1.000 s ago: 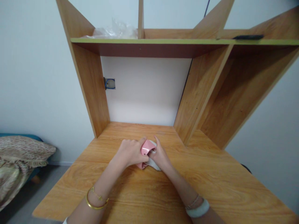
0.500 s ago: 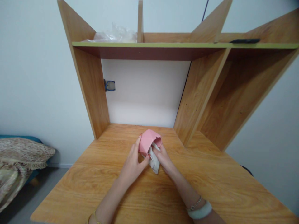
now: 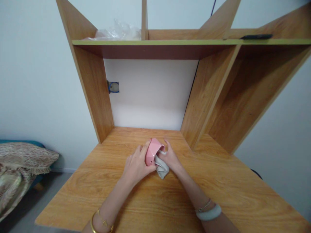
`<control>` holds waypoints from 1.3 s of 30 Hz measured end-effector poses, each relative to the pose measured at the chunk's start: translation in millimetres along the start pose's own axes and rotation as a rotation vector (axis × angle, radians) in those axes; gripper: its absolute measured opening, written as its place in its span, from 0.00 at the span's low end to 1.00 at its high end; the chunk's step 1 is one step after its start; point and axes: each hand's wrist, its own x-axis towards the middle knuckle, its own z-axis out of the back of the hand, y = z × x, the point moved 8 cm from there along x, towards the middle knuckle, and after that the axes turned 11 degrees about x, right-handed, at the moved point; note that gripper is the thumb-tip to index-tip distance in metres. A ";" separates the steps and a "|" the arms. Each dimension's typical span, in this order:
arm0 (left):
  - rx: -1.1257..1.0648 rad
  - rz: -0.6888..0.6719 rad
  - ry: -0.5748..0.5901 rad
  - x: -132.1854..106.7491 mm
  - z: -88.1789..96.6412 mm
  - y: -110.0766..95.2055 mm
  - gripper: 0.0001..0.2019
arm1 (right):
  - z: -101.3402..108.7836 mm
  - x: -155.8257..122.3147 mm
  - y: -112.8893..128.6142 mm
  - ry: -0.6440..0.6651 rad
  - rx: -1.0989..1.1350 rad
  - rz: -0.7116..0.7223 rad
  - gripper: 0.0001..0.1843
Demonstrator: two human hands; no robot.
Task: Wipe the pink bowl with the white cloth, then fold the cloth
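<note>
A glossy pink, cup-shaped container [image 3: 153, 151] with flat-sided walls is tilted over the desk, its mouth turned to the right. My left hand [image 3: 138, 165] wraps round it from the left, with the thumb low near the rim. A pale grey cloth [image 3: 162, 168] is partly tucked into the mouth, and the rest hangs out below. My right hand [image 3: 170, 158] grips the cloth, its fingers reaching inside the container and hidden there. The thumb of that hand points up outside the rim.
The wooden desk [image 3: 213, 184] carries a hutch with a shelf [image 3: 170, 42] above. On that shelf lie a clear plastic bag [image 3: 119, 32] and a black object [image 3: 257, 37]. A wall opening with wires [image 3: 113, 87] is at the back left. A patterned blanket [image 3: 24, 158] lies at far left.
The container has turned a little and shifted slightly lower. My right thumb has come up outside the rim, and the cloth's hanging end has moved slightly right.
</note>
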 end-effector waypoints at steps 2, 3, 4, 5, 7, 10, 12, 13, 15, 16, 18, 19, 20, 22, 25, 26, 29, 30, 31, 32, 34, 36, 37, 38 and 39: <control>0.108 -0.056 0.052 3.6 1.1 -5.1 0.37 | 3.0 -1.6 -0.3 0.018 -0.150 -0.005 0.45; 0.155 -0.085 0.076 5.7 1.7 -7.4 0.37 | 2.4 -3.4 0.7 0.041 -0.215 -0.002 0.45; 0.195 -0.113 0.098 7.9 2.4 -9.3 0.37 | 1.0 -5.4 2.0 0.064 -0.266 0.004 0.44; 0.227 -0.136 0.119 9.9 3.4 -10.6 0.37 | -0.8 -7.3 3.5 0.087 -0.299 0.014 0.43; 0.255 -0.165 0.160 12.9 5.7 -10.5 0.38 | -4.6 -10.1 6.0 0.125 -0.312 0.038 0.41; 0.196 -0.149 0.162 14.6 9.3 -3.0 0.36 | -4.3 -8.9 5.7 0.117 -0.231 0.063 0.38; 0.061 -0.089 0.102 13.7 8.8 6.1 0.33 | 0.2 -5.4 2.7 0.061 -0.148 0.055 0.37; -0.037 -0.050 0.060 12.5 6.6 11.2 0.32 | 2.3 -3.8 1.1 0.029 -0.096 0.046 0.36; -0.279 0.006 -0.017 8.7 -2.7 17.9 0.36 | 2.4 -2.1 -1.2 -0.007 0.043 0.022 0.31; -0.390 0.005 -0.041 6.7 -9.1 18.0 0.39 | -0.6 -2.0 -1.2 0.001 0.126 0.012 0.28; -0.558 -0.033 -0.087 3.2 -18.8 13.4 0.42 | -12.1 -3.6 0.4 0.072 0.279 -0.014 0.21; -0.600 -0.041 -0.115 1.7 -20.7 11.7 0.41 | -18.7 -5.0 1.4 0.118 0.325 -0.033 0.19; -0.609 -0.050 -0.139 0.5 -20.7 9.8 0.39 | -24.3 -6.5 2.2 0.154 0.349 -0.050 0.17; -0.527 -0.047 -0.153 -1.0 -16.7 7.3 0.37 | -30.3 -8.1 4.1 0.190 0.350 -0.054 0.16; -0.229 -0.019 -0.057 -0.9 -7.7 5.0 0.36 | -22.7 -6.5 7.1 0.119 0.244 0.014 0.22; -0.120 -0.012 -0.012 -0.5 -4.4 4.5 0.36 | -17.4 -6.0 6.1 0.073 0.167 0.019 0.27; 0.124 -0.043 0.091 2.6 5.8 0.4 0.36 | -7.2 -8.1 1.6 0.017 -0.095 -0.011 0.40; 0.173 -0.074 0.126 4.2 7.7 -1.9 0.37 | -8.1 -9.8 1.5 0.044 -0.154 -0.008 0.41; 0.206 -0.110 0.161 5.6 8.8 -4.0 0.37 | -10.8 -11.9 2.4 0.085 -0.193 0.007 0.42; 0.228 -0.143 0.192 7.0 9.2 -5.1 0.36 | -13.8 -14.0 3.8 0.124 -0.216 0.028 0.41; 0.245 -0.178 0.221 9.0 10.1 -3.3 0.33 | -16.6 -16.8 6.9 0.153 -0.228 0.061 0.39; 0.218 -0.175 0.185 9.6 11.8 2.3 0.31 | -15.3 -16.8 9.7 0.135 -0.193 0.070 0.38; 0.178 -0.166 0.149 8.9 12.3 5.3 0.31 | -14.1 -16.0 10.6 0.123 -0.157 0.060 0.38; 0.117 -0.154 0.111 7.5 11.9 8.2 0.32 | -12.5 -15.0 11.1 0.106 -0.111 0.043 0.37; 0.035 -0.142 0.074 5.5 10.5 10.6 0.34 | -11.0 -13.9 11.5 0.087 -0.059 0.022 0.36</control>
